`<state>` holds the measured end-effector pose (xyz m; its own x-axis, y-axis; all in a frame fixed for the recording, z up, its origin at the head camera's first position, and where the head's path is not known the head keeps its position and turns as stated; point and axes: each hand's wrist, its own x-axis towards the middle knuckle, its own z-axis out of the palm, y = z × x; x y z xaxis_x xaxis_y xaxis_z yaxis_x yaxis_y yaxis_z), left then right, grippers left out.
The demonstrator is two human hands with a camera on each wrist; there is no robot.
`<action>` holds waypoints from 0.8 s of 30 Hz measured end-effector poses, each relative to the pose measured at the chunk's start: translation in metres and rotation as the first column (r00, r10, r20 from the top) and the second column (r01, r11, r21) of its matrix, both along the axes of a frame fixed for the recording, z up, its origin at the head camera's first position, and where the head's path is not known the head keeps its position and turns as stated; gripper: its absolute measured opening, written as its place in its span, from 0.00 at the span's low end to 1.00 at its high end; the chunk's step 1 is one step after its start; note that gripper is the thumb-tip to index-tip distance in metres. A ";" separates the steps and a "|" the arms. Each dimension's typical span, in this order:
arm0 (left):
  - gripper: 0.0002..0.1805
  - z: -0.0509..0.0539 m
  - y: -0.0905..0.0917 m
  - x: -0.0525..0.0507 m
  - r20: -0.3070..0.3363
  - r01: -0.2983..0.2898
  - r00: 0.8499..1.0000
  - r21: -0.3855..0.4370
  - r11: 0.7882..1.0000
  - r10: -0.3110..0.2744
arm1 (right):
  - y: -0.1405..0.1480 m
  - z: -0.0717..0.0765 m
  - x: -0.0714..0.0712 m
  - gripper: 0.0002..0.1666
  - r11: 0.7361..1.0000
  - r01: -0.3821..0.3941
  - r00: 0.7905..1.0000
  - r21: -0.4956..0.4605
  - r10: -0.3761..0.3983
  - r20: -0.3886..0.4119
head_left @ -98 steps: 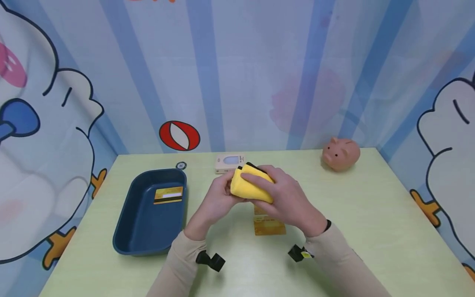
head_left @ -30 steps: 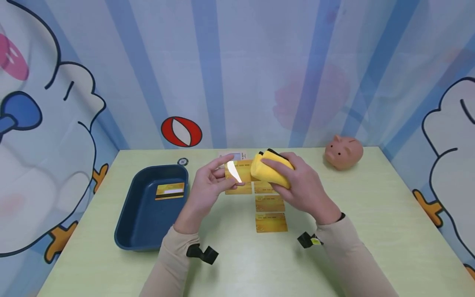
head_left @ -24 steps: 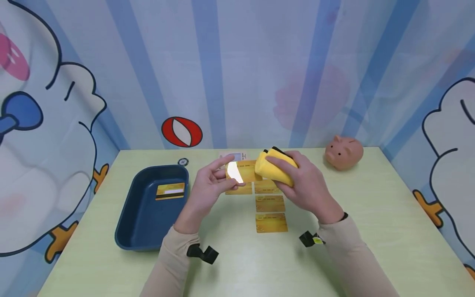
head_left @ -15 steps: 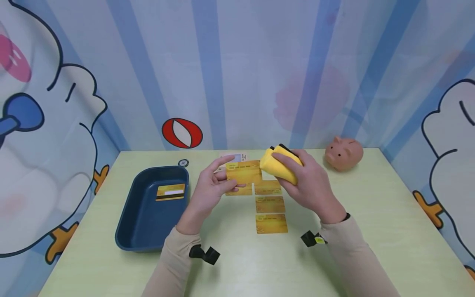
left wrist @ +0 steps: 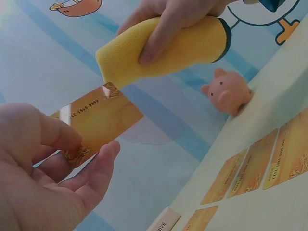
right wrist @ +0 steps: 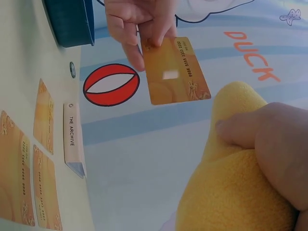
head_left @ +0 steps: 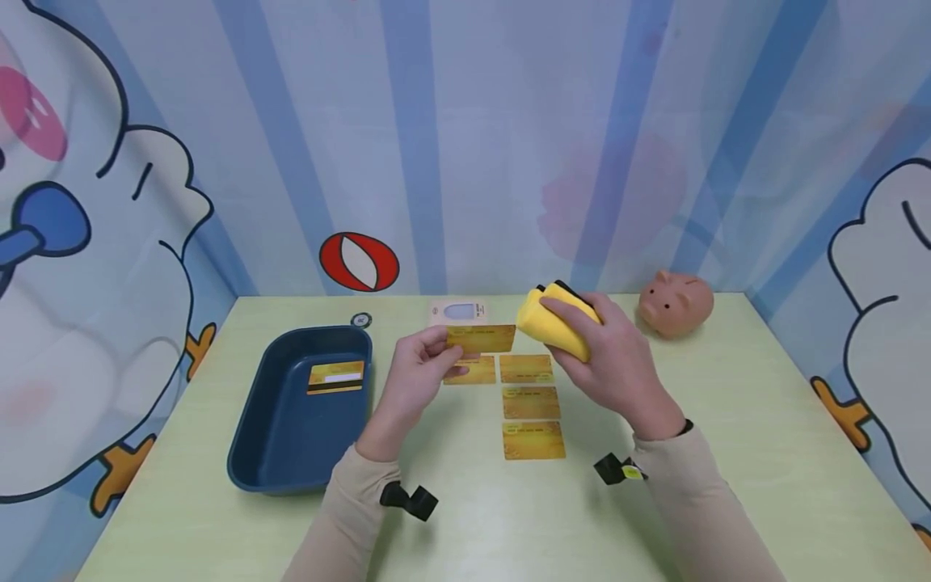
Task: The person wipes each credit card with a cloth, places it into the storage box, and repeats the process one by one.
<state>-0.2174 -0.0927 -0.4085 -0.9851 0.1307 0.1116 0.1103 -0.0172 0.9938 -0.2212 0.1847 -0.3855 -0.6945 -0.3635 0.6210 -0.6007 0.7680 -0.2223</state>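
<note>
The left hand (head_left: pixel 414 376) pinches one end of a gold card (head_left: pixel 482 338) between thumb and fingers, above the table. In the right hand (head_left: pixel 621 364) is a folded yellow cloth (head_left: pixel 556 322) with dark edging, gripped just right of the card. A narrow gap parts cloth and card in the head view; in the right wrist view the cloth (right wrist: pixel 236 159) is also apart from the card (right wrist: pixel 175 72). Below the hands several gold cards lie on the table, among them one nearest the front (head_left: pixel 534 441) and one at the left (head_left: pixel 476 370), partly behind the fingers.
A blue tray (head_left: pixel 280 444) with a gold card (head_left: pixel 336 377), stripe side up, stands at the left. Behind it lies a round chip (head_left: pixel 361 320). A pale box (head_left: pixel 460 310) is at the back middle, and a pink piggy bank (head_left: pixel 676 304) at the back right.
The cloth has moved right, off the card, in the right hand. The left hand has tilted the card, so it looks narrower and its bright glare is gone. More of the pale box shows.
</note>
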 end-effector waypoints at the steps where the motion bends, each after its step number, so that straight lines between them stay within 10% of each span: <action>1: 0.17 -0.001 0.000 0.000 -0.001 -0.001 1.000 0.004 1.000 0.001 | 0.000 0.000 0.000 0.36 1.000 -0.001 1.000 -0.004 0.001 0.000; 24: 0.17 -0.012 0.003 -0.004 -0.023 0.074 0.997 -0.051 0.996 -0.075 | -0.003 0.003 0.004 0.37 1.000 -0.021 1.000 -0.019 0.021 -0.002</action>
<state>-0.2212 -0.0896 -0.4200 -0.9696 0.2093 0.1270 0.1348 0.0232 0.9906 -0.2174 0.1821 -0.3822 -0.6860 -0.3657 0.6290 -0.6167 0.7509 -0.2360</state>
